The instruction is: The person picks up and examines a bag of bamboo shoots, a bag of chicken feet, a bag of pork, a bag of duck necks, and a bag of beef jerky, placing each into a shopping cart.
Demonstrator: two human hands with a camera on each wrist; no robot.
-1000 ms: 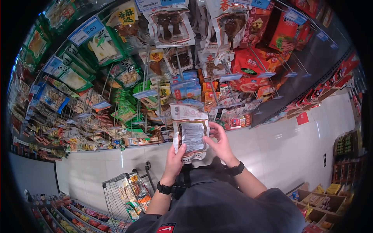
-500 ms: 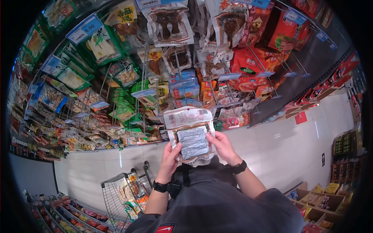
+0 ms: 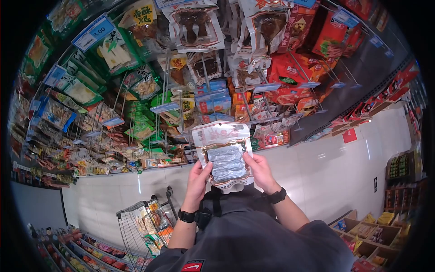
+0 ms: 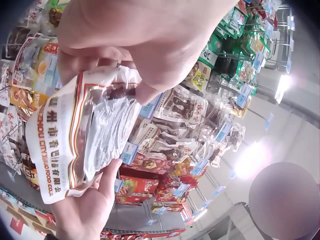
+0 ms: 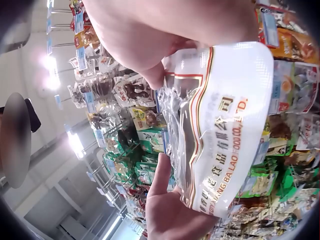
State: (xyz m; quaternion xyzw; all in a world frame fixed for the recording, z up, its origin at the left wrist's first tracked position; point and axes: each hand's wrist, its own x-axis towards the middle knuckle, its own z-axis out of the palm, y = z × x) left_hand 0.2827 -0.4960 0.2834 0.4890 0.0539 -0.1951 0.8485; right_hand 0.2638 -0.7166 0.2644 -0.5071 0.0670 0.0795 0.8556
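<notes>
Between both hands is a clear-and-white vacuum-sealed food pack (image 3: 226, 162) with a stack of grey-silvery, strip-like pieces visible through its window. My left hand (image 3: 198, 182) grips its left edge, thumb on the front. At the opposite edge my right hand (image 3: 261, 173) holds on the same way. The pack's top flap has a hang hole and points toward the shelves. In the left wrist view, printed lettering runs along the white end of the pack (image 4: 47, 150), with my left hand (image 4: 135, 40) large above it. The right wrist view has my right hand (image 5: 170, 30) at the pack's edge.
Ahead, pegs carry many hanging food packs, among them white bags of dark meat (image 3: 195, 28), green bags (image 3: 115, 52) and red bags (image 3: 290, 75). A wire shopping cart (image 3: 131, 226) with packs inside stands at lower left. Divided bins (image 3: 369, 235) are at lower right.
The pack has turned from a narrow, tilted position to face the head camera broadly. My right hand's fingers, spread beside it earlier, now grip its edge. In the last half second little has moved.
</notes>
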